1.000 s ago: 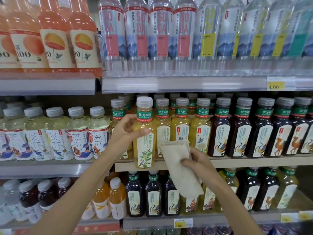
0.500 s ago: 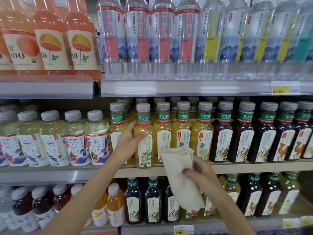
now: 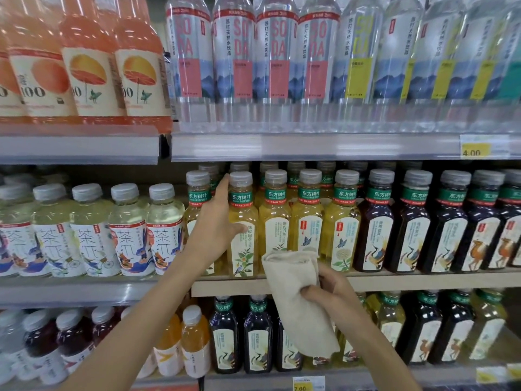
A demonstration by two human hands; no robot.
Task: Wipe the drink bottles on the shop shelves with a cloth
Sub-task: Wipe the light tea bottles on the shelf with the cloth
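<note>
Yellow tea bottle [image 3: 243, 221] went back into front row on middle shelf [image 3: 394, 280], no longer lifted out as a second earlier. Yellow liquid inside, grey cap, green neck band. Matching yellow bottles [image 3: 307, 221] to right, dark tea bottles [image 3: 377, 221] farther right, pale bottles [image 3: 127, 230] to left. Left hand [image 3: 217, 218] loosened: fingers straight, index up beside bottle's neck, thumb flat on label. Right hand [image 3: 329, 292] clamped round cream cloth [image 3: 296, 300], near, low right of bottle, hanging before lower-shelf dark bottles [image 3: 256, 334].
</note>
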